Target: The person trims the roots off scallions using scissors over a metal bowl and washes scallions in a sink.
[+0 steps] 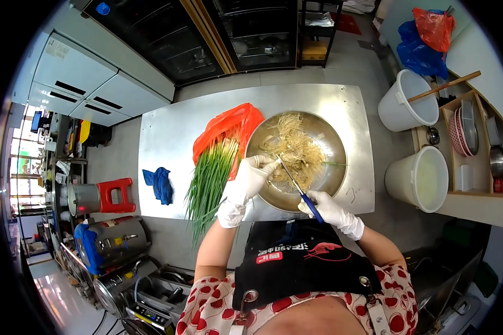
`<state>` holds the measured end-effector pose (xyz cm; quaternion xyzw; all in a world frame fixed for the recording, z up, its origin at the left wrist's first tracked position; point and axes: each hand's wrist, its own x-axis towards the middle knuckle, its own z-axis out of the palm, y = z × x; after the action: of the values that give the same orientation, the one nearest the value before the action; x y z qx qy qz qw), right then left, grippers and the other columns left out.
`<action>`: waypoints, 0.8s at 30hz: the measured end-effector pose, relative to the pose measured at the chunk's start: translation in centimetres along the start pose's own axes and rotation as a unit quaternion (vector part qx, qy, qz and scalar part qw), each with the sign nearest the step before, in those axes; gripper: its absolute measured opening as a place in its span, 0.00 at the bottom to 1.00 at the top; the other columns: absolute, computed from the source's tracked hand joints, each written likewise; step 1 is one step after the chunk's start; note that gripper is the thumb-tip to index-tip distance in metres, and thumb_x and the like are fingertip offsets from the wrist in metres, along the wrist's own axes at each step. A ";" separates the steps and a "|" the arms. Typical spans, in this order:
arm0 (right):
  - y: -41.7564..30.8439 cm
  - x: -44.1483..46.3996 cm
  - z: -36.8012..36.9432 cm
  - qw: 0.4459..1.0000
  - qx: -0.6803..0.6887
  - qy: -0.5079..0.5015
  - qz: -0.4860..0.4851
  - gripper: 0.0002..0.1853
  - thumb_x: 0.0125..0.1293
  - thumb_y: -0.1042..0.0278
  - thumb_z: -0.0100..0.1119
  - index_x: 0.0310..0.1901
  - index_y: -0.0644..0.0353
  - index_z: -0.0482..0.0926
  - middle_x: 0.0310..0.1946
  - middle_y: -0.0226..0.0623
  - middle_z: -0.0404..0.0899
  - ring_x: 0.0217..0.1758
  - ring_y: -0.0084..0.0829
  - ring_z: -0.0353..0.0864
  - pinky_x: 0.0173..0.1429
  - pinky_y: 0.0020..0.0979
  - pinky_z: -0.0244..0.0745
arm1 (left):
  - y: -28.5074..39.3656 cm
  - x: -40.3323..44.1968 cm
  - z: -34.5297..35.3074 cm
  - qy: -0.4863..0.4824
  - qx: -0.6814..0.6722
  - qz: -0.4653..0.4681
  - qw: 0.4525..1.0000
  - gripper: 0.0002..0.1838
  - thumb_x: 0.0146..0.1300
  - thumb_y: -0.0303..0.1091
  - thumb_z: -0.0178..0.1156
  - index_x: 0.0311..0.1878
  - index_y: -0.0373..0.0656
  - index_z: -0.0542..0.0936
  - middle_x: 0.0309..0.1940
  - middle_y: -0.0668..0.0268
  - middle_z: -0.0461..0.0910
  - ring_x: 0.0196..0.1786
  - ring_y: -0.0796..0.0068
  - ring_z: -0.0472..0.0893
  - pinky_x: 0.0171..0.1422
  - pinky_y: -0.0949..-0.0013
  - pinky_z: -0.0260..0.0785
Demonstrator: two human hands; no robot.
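My left hand (254, 177), in a white glove, is closed over the near left rim of a wide metal bowl (341, 151). Its fingers pinch a scallion's root end, and thin green leaves (211, 215) trail under the wrist. Also gloved, my right hand (328, 209) grips blue-handled scissors (312, 207), seen nearly edge-on. Their blade tips are close to my left fingertips. Cut, stringy roots (296, 148) are heaped in the bowl. Left of it, a bundle of scallions (209, 174) lies partly inside a red plastic bag (229, 120), leaves toward me.
A blue cloth (159, 185) lies on the left of the metal table (170, 125). Two white buckets (394, 109) stand to the right, one with a wooden stick (444, 86). A red stool (117, 195) is at the left. Dark glass-door cabinets (251, 39) stand beyond the table.
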<state>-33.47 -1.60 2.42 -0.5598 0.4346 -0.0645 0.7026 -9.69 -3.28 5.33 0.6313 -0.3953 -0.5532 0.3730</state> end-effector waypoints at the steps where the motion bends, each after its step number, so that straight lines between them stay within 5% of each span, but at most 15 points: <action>1: -0.2 0.0 -0.1 1.000 -0.008 -0.001 0.002 0.29 0.63 0.48 0.66 0.49 0.72 0.77 0.33 0.34 0.78 0.37 0.22 0.75 0.46 0.27 0.73 | 0.0 0.0 0.1 0.001 0.000 0.001 1.000 0.10 0.63 0.31 0.65 0.38 0.32 0.82 0.25 0.66 0.83 0.25 0.84 0.76 0.31 0.79 0.68; 8: -0.1 -0.2 -0.1 0.998 -0.063 0.005 -0.028 0.34 0.62 0.46 0.65 0.56 0.73 0.73 0.39 0.41 0.81 0.44 0.28 0.78 0.53 0.29 0.72 | -1.1 0.2 0.7 -0.004 -0.001 -0.012 1.000 0.12 0.63 0.31 0.66 0.42 0.29 0.82 0.26 0.65 0.83 0.26 0.84 0.76 0.32 0.80 0.68; 17: 2.0 0.1 -0.1 0.989 0.130 -0.066 0.006 0.23 0.65 0.50 0.63 0.43 0.67 0.75 0.28 0.25 0.71 0.32 0.17 0.69 0.39 0.23 0.69 | -0.6 0.3 0.7 -0.045 -0.074 -0.044 0.995 0.09 0.64 0.31 0.65 0.39 0.32 0.84 0.25 0.65 0.83 0.23 0.86 0.74 0.29 0.81 0.66; 24: 1.2 0.1 -0.3 0.999 0.035 -0.023 -0.006 0.22 0.67 0.50 0.62 0.42 0.67 0.75 0.28 0.25 0.71 0.33 0.18 0.68 0.41 0.24 0.69 | -0.7 0.6 1.0 -0.028 -0.049 -0.050 0.997 0.10 0.63 0.31 0.65 0.39 0.31 0.84 0.26 0.66 0.83 0.25 0.85 0.78 0.30 0.82 0.68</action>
<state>-34.12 -1.47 1.35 -0.5390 0.4120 -0.0711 0.7312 -10.62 -3.57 4.35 0.6153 -0.3460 -0.6074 0.3643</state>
